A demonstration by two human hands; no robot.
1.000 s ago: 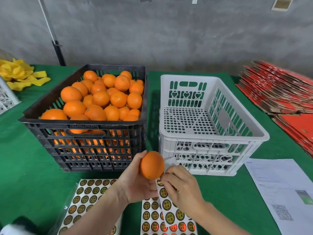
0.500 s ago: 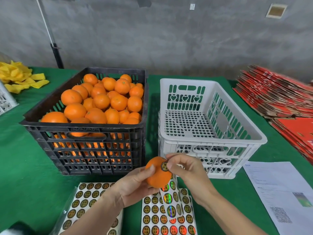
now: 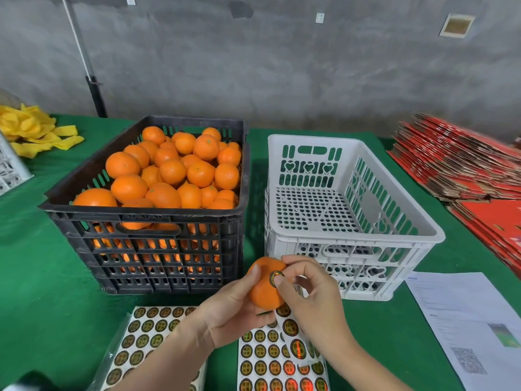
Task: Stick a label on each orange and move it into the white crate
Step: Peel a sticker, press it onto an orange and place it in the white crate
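My left hand [image 3: 228,311] grips an orange [image 3: 263,294] just in front of the white crate [image 3: 352,237], whose inside holds nothing. The thumb of my right hand [image 3: 313,303] presses a round gold label [image 3: 275,277] onto the orange's top. Its curled fingers hold a strip of labels [image 3: 294,338] that hangs down over a label sheet [image 3: 270,359]. To the left, the black crate [image 3: 141,214] is heaped with unlabelled oranges [image 3: 172,172].
A second label sheet [image 3: 146,328] lies on the green cloth at lower left. Stacked red flat cartons [image 3: 462,165] fill the right side, with a printed paper [image 3: 462,320] in front. Yellow sleeves [image 3: 31,131] and another white crate [image 3: 11,170] sit far left.
My right hand rose from the label strip to the orange and put a label on it. Now its thumb presses the label down while my left hand keeps holding the fruit.
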